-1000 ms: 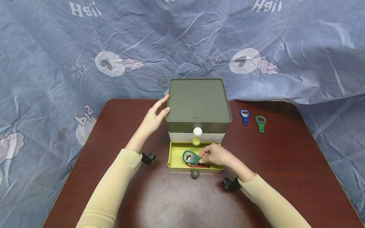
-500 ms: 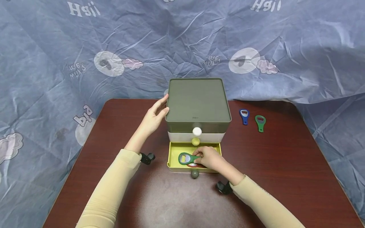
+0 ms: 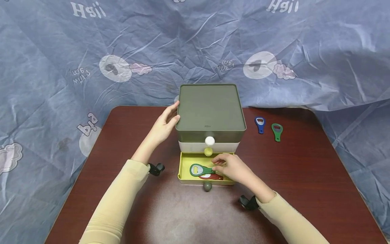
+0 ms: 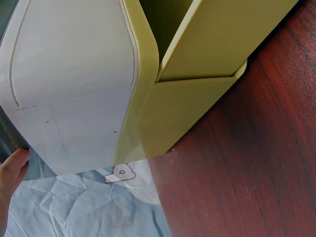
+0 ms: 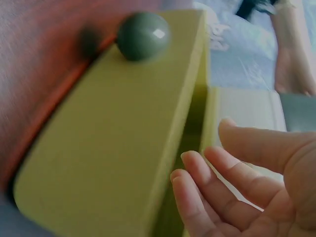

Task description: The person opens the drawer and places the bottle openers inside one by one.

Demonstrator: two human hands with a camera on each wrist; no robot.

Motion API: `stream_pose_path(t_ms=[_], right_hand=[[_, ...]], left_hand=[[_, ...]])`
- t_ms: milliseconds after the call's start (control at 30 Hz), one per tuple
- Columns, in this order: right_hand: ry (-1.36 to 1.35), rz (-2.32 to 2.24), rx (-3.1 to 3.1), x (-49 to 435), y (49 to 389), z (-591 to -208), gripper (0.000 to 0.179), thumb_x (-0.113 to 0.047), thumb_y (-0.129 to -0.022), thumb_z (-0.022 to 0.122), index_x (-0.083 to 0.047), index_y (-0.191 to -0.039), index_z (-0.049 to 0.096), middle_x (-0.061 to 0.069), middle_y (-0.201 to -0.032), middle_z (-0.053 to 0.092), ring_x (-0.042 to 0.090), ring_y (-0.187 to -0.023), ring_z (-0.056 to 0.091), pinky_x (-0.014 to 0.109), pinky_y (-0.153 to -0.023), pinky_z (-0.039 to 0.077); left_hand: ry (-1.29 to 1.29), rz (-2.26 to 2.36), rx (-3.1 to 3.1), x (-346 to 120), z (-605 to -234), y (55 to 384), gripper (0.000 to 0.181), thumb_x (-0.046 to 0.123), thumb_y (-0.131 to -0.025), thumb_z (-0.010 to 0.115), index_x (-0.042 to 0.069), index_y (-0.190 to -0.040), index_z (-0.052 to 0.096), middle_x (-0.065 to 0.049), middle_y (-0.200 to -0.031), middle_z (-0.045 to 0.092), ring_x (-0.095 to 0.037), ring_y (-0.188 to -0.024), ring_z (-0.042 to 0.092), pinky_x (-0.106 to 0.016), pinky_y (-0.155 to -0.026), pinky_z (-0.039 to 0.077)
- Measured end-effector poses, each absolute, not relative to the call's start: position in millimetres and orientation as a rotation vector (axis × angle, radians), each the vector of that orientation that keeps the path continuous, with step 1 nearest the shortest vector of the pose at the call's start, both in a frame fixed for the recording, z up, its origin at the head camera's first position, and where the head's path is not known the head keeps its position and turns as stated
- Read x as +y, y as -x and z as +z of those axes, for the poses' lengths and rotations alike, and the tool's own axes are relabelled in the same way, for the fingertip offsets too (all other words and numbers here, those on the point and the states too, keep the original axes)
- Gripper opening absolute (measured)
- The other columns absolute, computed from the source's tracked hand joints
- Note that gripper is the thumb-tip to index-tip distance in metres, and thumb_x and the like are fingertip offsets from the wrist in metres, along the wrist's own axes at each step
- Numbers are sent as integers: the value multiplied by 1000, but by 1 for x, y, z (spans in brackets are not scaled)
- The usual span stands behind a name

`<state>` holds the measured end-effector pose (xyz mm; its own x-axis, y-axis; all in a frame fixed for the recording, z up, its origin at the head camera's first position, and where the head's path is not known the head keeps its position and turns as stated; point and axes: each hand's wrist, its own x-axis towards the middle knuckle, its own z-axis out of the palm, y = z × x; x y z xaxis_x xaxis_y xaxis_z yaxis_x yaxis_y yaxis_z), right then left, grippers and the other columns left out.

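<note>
A small drawer cabinet (image 3: 211, 108) with a dark green top stands on the table. Its bottom yellow drawer (image 3: 186, 162) is pulled out. Inside lies a green bottle opener (image 3: 198, 170), partly over a red bottle opener (image 3: 217, 177). My right hand (image 3: 233, 167) hovers above the drawer's right side, fingertips close to the green opener's handle end. In the right wrist view, the thumb and fingers (image 5: 197, 168) are spread apart with nothing between them. With fairly straight fingers, my left hand (image 3: 164, 125) rests against the cabinet's upper left side; the left wrist view catches only part of it.
To the right of the cabinet, a blue bottle opener (image 3: 260, 124) and another green bottle opener (image 3: 277, 132) lie on the dark red table (image 3: 304, 169). Round knobs stick out in front, including a dark green knob (image 3: 207, 186) on the drawer. A blue cloth (image 3: 158, 51) hangs behind.
My right hand has lowered the green bottle opener leftward into the drawer, let it go and drawn back slightly right. The left hand stays at the cabinet.
</note>
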<state>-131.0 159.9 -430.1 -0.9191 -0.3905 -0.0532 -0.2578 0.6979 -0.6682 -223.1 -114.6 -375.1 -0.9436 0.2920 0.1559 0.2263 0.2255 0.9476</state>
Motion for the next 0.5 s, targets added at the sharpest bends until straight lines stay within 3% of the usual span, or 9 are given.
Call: stream_pose_path(t_ms=[200, 433, 500], right_hand=[[407, -1155, 2641, 192, 139, -412, 14, -14, -91, 71, -6, -101, 73, 4, -93, 74, 19, -87, 70, 22, -69, 55], [263, -1139, 2619, 250, 154, -409, 28, -28, -94, 68, -5, -109, 71, 11, -99, 74, 20, -89, 70, 33, -77, 56], [154, -1192, 2635, 267, 162, -411, 33, -31, -95, 66, -3, -115, 68, 14, -104, 74, 15, -88, 71, 33, -79, 57]], left_hand=[[-506, 1867, 2405, -116, -378, 223, 54, 13, -104, 46, 12, -156, 29, -10, -161, 30, -23, -148, 30, -41, -120, 29], [-523, 1862, 2404, -116, -377, 223, 54, 15, -104, 47, 12, -156, 29, -8, -162, 28, -22, -148, 30, -41, -120, 30], [-529, 1866, 2401, -116, -376, 223, 54, 14, -104, 47, 10, -155, 29, -9, -162, 28, -23, -148, 29, -42, -121, 29]])
